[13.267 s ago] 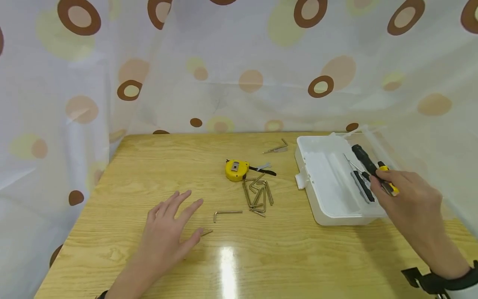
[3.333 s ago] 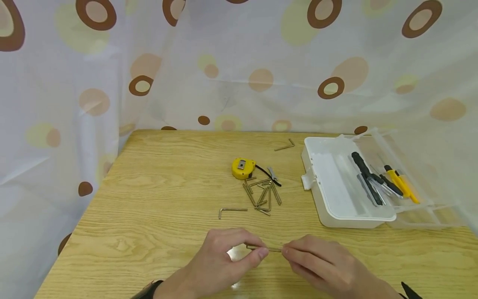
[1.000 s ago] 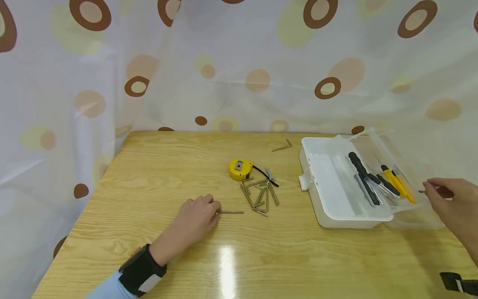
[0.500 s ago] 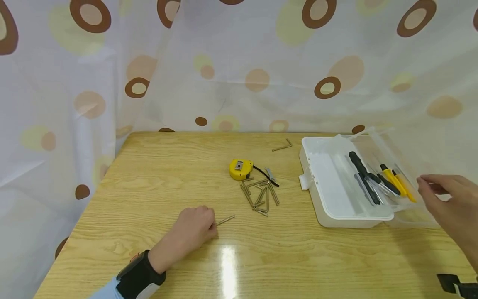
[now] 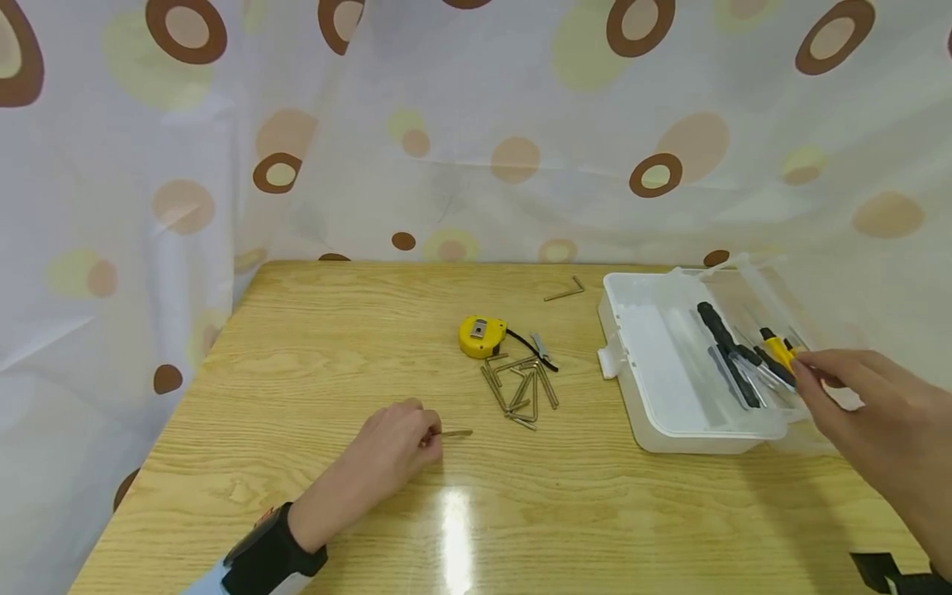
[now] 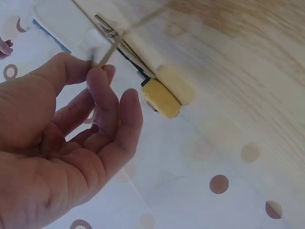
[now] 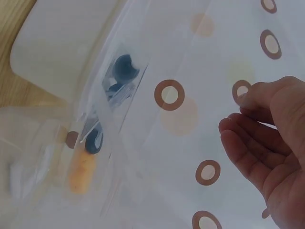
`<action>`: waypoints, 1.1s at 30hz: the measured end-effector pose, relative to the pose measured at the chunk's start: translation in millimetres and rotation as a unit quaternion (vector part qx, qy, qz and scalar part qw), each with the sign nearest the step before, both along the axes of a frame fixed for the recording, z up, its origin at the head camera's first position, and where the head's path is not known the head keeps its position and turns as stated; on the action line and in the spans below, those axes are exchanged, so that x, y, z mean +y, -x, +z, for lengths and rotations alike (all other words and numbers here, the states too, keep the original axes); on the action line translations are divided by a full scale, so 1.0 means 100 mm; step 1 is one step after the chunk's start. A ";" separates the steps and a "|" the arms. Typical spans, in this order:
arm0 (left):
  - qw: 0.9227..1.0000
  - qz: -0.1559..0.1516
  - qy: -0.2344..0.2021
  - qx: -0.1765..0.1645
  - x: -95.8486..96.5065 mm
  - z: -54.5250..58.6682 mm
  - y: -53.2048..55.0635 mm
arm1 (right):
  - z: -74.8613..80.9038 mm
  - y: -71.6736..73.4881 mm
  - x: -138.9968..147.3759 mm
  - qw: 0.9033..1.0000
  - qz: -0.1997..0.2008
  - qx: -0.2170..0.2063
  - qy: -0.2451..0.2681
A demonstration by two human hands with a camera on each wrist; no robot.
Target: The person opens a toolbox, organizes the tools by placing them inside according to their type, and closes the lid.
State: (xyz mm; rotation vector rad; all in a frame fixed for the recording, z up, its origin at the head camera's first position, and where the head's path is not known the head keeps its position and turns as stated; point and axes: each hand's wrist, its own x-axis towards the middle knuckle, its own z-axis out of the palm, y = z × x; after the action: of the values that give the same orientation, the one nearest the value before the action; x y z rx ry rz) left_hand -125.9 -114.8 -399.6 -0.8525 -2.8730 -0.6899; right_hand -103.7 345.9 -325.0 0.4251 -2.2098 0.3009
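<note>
My left hand (image 5: 397, 442) pinches an L-shaped hex key (image 5: 457, 433) just over the wooden table; its bent end is hidden in the fingers. The same hex key (image 6: 112, 50) sticks out between thumb and fingertip in the left wrist view. My right hand (image 5: 870, 405) hovers by the yellow utility knife (image 5: 778, 350) at the toolbox's right side. In the right wrist view the fingers of my right hand (image 7: 271, 143) are loosely bent, with nothing visible between them. Several hex keys (image 5: 534, 392) lie piled mid-table, and a lone hex key (image 5: 567, 291) lies farther back.
The white toolbox (image 5: 673, 355) stands at the right, its clear lid (image 5: 806, 434) folded outward. A black-handled screwdriver (image 5: 716, 326) and other tools lie along its right side. A yellow tape measure (image 5: 482, 335) and a small wrench (image 5: 540, 345) lie near the pile.
My left hand has picked up the hex key that lay left of the pile. My right hand, which held a small metal piece, has moved left toward the toolbox, and that piece no longer shows.
</note>
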 end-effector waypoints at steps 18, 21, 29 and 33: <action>0.982 -0.075 -0.173 0.020 0.16 0.21 -0.28 | 0.13 -0.14 -0.79 0.970 0.208 0.083 -0.092; 0.971 -0.102 -0.210 0.048 0.20 0.25 -0.32 | 0.13 -0.16 -0.97 0.960 0.252 0.084 -0.093; 0.954 -0.155 -0.243 0.076 0.30 0.29 -0.42 | 0.11 -0.22 -1.34 0.918 0.374 0.095 -0.088; 0.951 -0.170 -0.251 0.061 0.34 0.30 -0.46 | 0.10 -0.24 -1.48 0.899 0.412 0.106 -0.103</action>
State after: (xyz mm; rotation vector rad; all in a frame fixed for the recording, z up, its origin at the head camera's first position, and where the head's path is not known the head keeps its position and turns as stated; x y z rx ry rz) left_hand -80.3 -80.3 -369.5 -1.2503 -2.2867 -1.2748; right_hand -79.8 197.9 -315.5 1.4437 -1.7432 0.4361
